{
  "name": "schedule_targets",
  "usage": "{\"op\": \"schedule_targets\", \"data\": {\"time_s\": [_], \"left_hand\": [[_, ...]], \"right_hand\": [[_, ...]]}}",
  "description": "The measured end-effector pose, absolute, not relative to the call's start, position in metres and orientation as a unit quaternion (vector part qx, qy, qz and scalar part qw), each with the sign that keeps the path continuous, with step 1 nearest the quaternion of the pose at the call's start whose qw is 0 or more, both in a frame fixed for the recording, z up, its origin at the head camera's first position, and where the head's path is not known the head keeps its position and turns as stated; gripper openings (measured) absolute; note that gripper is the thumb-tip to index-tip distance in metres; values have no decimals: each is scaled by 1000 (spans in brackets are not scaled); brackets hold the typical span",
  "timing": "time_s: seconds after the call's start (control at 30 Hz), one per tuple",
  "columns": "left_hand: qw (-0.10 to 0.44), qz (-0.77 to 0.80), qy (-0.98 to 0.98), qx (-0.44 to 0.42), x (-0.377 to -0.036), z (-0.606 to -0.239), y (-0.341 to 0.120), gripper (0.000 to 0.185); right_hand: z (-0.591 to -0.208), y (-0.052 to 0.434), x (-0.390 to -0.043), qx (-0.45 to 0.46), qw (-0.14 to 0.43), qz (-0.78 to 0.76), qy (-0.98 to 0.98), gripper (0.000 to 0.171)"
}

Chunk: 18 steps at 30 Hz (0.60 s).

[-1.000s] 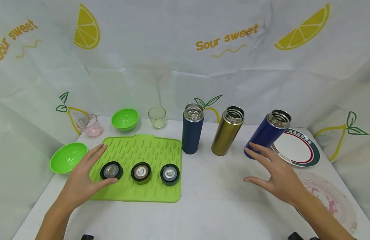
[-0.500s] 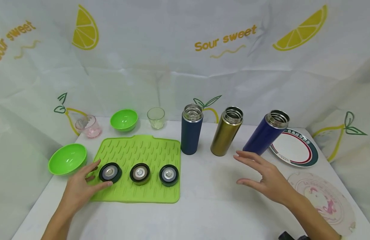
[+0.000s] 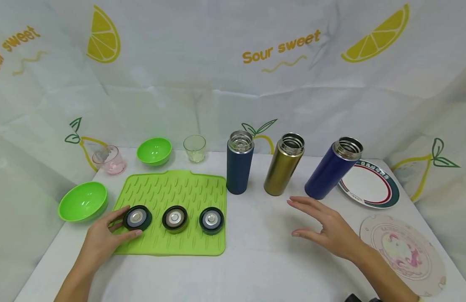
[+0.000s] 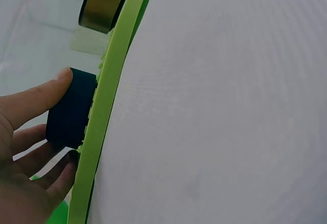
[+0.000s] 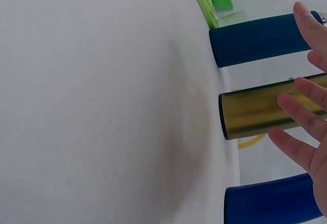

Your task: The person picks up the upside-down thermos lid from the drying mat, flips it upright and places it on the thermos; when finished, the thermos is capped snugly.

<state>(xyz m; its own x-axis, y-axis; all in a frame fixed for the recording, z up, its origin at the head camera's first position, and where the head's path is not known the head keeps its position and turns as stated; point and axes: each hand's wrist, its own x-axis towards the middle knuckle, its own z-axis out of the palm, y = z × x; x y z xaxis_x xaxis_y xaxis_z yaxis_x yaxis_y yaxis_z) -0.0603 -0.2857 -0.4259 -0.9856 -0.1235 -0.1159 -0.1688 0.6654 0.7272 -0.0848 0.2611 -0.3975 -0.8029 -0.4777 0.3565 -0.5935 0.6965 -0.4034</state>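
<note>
my left hand [image 3: 100,241] fingers pinch the leftmost round black lid [image 3: 137,218] on the ribbed green mat [image 3: 172,188], right hand [image 3: 327,228] spread, hovering short of the gold steel flask [image 3: 283,165].

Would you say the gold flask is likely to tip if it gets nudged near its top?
Probably: the gold flask is tall and narrow on a small base. Its open mouth suggests it may be empty and light. The smooth metallic wall looks slippery, so the open right hand would need a firm grip.

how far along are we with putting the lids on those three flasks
Barely begun. All three flasks, dark blue, gold and bright blue, stand open. Left hand grips the leftmost lid on the green mat; right hand hovers empty. Three lids remain.
</note>
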Motion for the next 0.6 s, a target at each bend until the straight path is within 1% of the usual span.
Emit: {"op": "schedule_targets", "data": {"time_s": [0.2,0.4,0.6], "left_hand": [[30,401,912,-80,-61,-426,-285,88],[32,391,916,-82,-63,-425,-286,88],[36,411,908,-74,-67,-412,-282,86]], "right_hand": [[-400,256,-87,298,102,267,-911,75],[-405,250,-89,301,105,282,-905,72],[-405,245,-91,302,95,291,-903,72]]}}
